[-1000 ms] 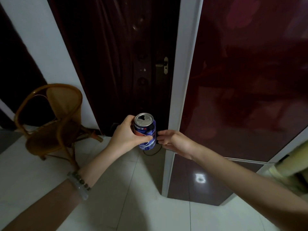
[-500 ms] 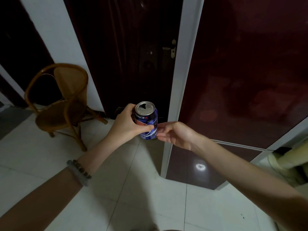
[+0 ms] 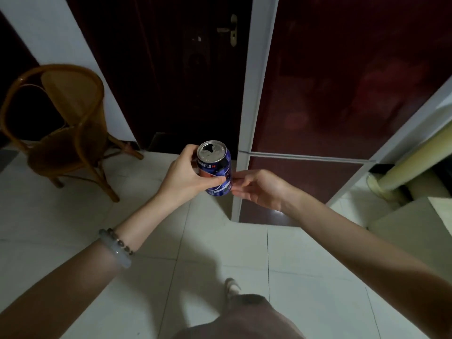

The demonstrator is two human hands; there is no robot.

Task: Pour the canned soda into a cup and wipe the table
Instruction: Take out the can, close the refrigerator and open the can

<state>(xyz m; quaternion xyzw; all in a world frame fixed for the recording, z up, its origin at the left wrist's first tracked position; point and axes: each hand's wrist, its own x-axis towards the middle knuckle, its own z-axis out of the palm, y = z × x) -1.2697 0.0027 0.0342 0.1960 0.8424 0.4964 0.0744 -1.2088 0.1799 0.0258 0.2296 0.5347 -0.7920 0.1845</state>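
A blue soda can with an opened silver top is held upright in the air above the floor. My left hand grips it from the left, thumb across the front. My right hand is beside the can's right side, its fingers loosely extended and the fingertips touching or nearly touching the lower wall. No cup, cloth or table is in view.
A rattan chair stands at the left on the white tiled floor. Ahead are a dark door and a white frame post with dark red panels. A pale box edge sits at the right. My leg and shoe are below.
The view has tilted downward, so the door handle and chair sit higher and my leg appears. My right hand has stayed by the can's right side; the left keeps its grip.
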